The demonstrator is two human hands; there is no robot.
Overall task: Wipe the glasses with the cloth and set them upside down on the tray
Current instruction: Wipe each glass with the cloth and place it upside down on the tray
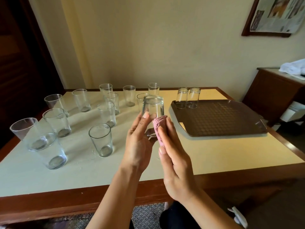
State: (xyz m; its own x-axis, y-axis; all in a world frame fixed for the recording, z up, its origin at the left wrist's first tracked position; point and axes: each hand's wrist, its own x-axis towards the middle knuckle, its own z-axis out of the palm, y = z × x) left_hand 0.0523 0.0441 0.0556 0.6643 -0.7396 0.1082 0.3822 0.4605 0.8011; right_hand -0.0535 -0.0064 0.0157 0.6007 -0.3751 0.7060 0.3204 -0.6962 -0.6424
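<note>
Glass, base up, gripped by left hand fingers; right hand fingers press cloth against it.

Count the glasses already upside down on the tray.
2. Both stand side by side at the tray's far left corner: the left glass and the right glass. None seems hidden; a third is in the hands, over the table.

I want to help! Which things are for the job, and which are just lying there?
For the job: clear glass held bottom-up, pink knitted cloth, brown plastic tray, upright clear glasses.
Just lying about: white crumpled cloth, framed wall picture.
</note>
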